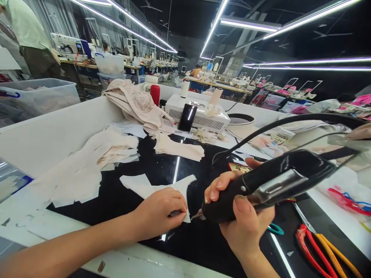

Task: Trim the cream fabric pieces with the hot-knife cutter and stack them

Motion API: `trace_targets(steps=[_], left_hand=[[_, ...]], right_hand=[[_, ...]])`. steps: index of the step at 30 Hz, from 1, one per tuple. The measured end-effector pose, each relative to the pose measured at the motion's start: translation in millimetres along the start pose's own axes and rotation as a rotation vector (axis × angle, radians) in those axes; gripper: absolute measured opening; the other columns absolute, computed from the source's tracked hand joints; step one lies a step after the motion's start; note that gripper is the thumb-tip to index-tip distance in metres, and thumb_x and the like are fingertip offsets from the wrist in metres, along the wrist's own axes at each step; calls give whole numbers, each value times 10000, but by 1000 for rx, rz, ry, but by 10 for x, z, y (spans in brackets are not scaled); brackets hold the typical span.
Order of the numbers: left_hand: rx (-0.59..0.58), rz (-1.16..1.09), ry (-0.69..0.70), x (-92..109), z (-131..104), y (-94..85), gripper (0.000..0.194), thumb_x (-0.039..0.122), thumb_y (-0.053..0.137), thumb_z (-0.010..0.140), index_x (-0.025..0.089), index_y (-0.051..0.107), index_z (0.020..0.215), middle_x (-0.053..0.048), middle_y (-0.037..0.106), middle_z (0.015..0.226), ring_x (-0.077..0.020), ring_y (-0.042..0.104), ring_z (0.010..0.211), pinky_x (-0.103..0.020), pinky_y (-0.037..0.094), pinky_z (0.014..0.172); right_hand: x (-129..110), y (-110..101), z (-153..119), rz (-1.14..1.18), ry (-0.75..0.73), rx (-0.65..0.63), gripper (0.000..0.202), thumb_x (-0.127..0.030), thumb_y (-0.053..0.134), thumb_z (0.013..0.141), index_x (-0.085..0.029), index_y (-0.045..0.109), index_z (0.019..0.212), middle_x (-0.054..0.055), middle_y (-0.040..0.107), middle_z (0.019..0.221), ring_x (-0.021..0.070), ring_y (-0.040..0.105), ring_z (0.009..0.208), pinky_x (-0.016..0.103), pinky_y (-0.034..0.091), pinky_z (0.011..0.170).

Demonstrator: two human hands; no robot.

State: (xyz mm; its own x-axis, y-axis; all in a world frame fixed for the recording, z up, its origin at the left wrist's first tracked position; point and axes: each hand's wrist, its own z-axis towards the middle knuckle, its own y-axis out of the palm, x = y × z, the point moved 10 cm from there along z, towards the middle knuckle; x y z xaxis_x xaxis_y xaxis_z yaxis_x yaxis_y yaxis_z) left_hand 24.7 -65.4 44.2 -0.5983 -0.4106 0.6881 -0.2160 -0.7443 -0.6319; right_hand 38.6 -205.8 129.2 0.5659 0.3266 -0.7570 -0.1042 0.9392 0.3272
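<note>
My left hand (165, 210) is closed on the right end of a white cut fabric piece (144, 186), thumb and fingers pressed together. The rest of that piece lies flat on the glossy black work surface (111, 199). My right hand (246, 210) is wrapped round a black handheld power tool (278, 177). A silver lever runs along the tool's side, and a thick black cable (269, 121) trails off to the right. Its narrow tip points left, close to the fabric edge by my left hand. Whether tip and fabric touch, I cannot tell.
Stacked beige fabric pieces (78, 166) lie at left, with another beige piece (179, 148) behind. A phone (187, 117) leans on a white vented machine (199, 112). Red-handled scissors (307, 235) and an orange-handled tool (333, 251) lie at right. A person (31, 38) stands far left.
</note>
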Motion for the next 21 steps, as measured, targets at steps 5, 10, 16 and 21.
trace_targets(steps=[5, 10, 16, 21], left_hand=[[6, 8, -7, -9, 8, -5, 150, 69, 700, 936, 197, 728, 864, 1, 774, 1004, -170, 703, 944, -272, 520, 873], [-1, -1, 1, 5, -12, 2, 142, 81, 700, 953, 192, 731, 870, 3, 768, 994, -167, 699, 936, -271, 511, 874], [-34, 4, -23, 2, -31, 10, 160, 137, 668, 1035, 194, 742, 905, 2, 759, 999, -166, 699, 942, -285, 503, 902], [-65, 75, -28, 4, -29, 46, 83, 138, 788, 974, 187, 736, 933, -1, 749, 1027, -182, 698, 975, -294, 499, 905]], right_hand=[[28, 26, -23, -11, 6, -24, 493, -401, 836, 914, -316, 583, 1328, -40, 674, 829, 152, 648, 591, 298, 580, 524], [-3, 49, -67, -5, -6, -46, 530, -373, 833, 918, -321, 564, 1371, -31, 674, 843, 154, 649, 592, 305, 580, 525], [-55, 66, -97, -24, -13, -38, 502, -398, 839, 906, -310, 568, 1319, -29, 666, 820, 163, 641, 571, 316, 575, 499], [-86, 87, -144, -2, -14, -48, 472, -391, 836, 912, -321, 586, 1307, -35, 677, 811, 163, 652, 562, 311, 580, 499]])
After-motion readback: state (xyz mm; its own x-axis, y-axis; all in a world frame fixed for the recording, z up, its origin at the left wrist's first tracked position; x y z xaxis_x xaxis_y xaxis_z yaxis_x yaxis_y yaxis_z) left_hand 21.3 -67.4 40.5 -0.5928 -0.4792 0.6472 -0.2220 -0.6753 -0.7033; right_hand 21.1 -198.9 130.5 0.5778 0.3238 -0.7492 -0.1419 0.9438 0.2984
